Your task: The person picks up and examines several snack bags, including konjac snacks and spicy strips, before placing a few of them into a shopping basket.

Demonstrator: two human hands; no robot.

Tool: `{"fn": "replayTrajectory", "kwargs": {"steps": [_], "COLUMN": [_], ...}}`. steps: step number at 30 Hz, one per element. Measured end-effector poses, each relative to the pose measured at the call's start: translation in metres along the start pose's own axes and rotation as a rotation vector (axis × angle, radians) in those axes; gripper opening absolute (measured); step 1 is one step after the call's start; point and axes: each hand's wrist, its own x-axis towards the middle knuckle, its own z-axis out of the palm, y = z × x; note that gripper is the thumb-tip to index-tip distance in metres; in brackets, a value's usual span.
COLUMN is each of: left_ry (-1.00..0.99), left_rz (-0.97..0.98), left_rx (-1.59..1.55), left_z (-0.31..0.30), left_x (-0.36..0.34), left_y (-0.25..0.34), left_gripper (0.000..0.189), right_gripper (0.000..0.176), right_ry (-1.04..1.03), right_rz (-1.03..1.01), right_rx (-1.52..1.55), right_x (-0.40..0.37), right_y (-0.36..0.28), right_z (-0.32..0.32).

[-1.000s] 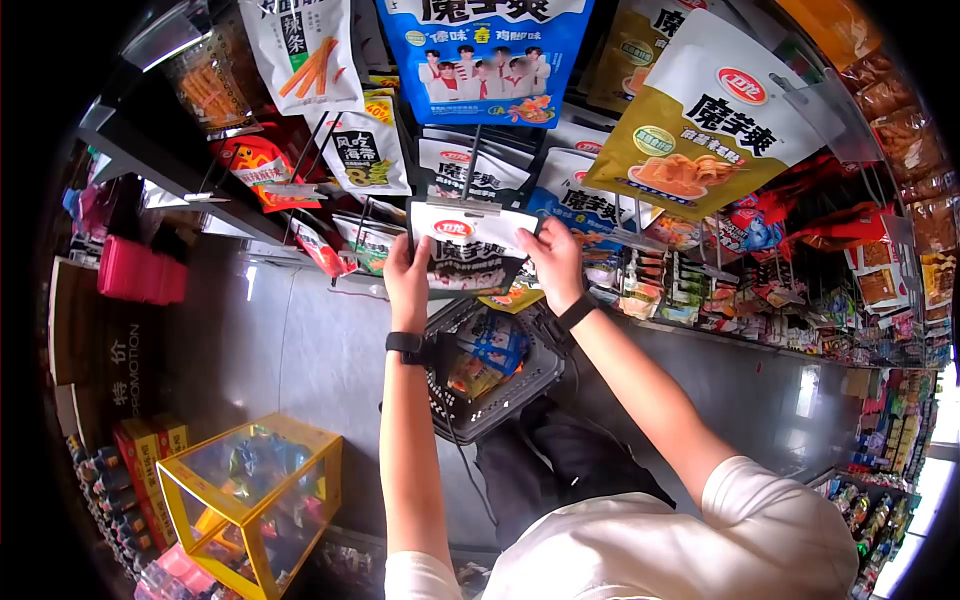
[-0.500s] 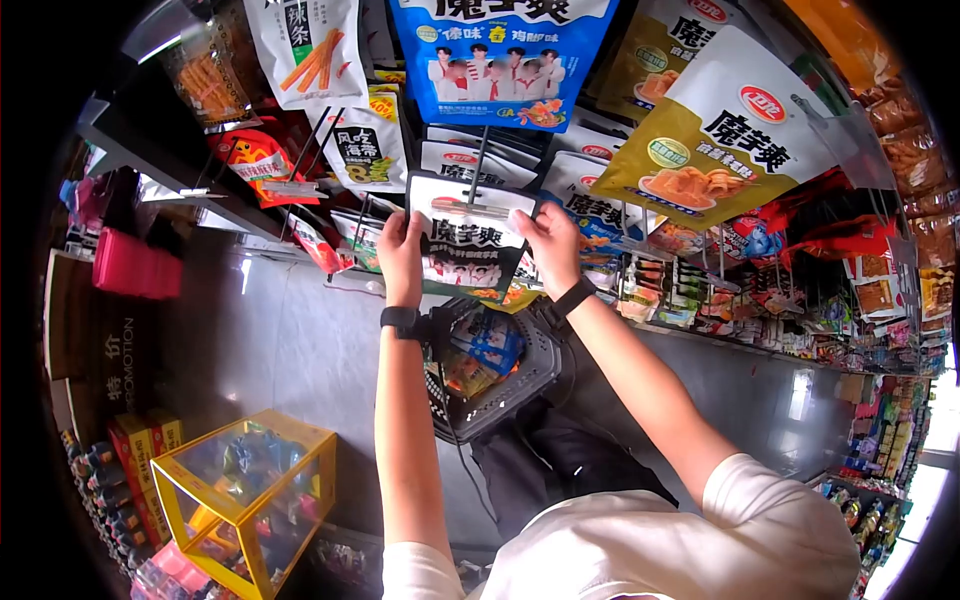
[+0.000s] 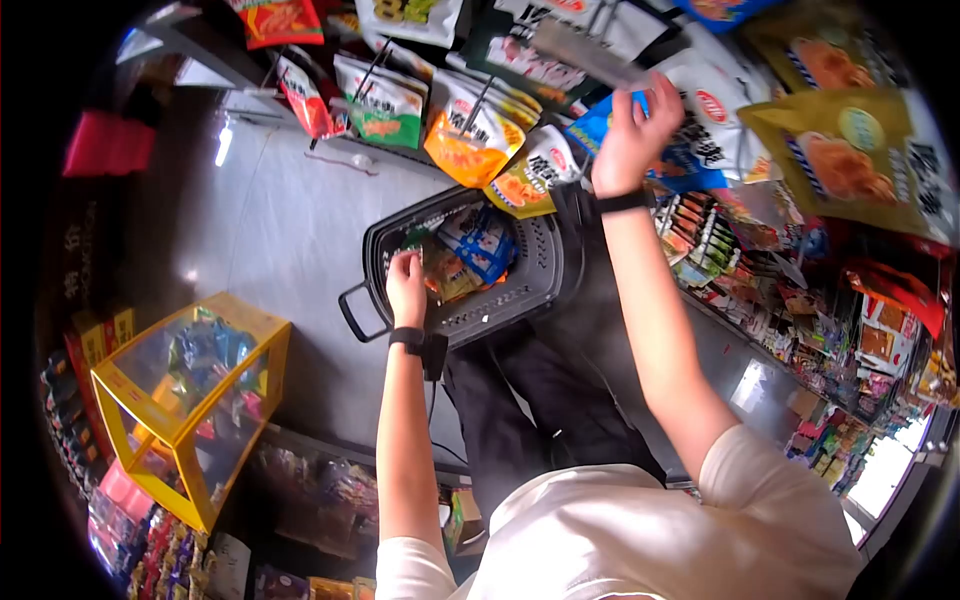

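Observation:
My left hand is over the left side of a dark grey shopping basket, its fingers pinched at the top edge of a dark green snack bag. That bag lies inside the basket, partly hidden by the fingers. Beside it in the basket are a blue snack bag and a brownish one. My right hand is raised at the rack, fingers loosely bent and thumb apart. It is in front of a hanging blue snack bag, close to the end of a blurred price-tag holder.
White-and-orange bags and olive-gold bags hang on hooks along the rack. A yellow-framed clear box stands at the left. Packed shelves run along the right. The basket's handle sticks out to the left.
My left hand has come down from the rack to the basket with the dark bag. My right hand has let go of that bag and stays up by the hooks. The view has tilted downward.

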Motion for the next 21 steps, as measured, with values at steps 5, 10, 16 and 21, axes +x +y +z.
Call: {"fn": "replayTrajectory", "kwargs": {"steps": [5,10,16,21], "left_ry": [-0.032,-0.123,-0.126,-0.133], "left_rz": [-0.256,-0.368,-0.466,-0.424], "left_rx": [0.141,0.236,0.093,-0.041], "left_z": [0.005,0.034,0.075,0.085], "left_x": [-0.044,-0.043,-0.029,-0.007], "left_y": [-0.110,-0.167,-0.239,-0.260], "left_gripper": [0.018,0.019,0.017,0.015], "right_gripper": [0.023,0.012,0.042,0.044], "right_ry": [-0.484,-1.112,-1.337,-1.345], "right_rz": [0.459,0.782,0.518,0.353], "right_rx": [0.026,-0.336,-0.986,-1.423], "right_x": [-0.137,-0.270,-0.384,-0.452], "right_y": [0.032,0.167,0.339,0.457], "right_z": [-0.057,-0.093,-0.071,-0.020]}}
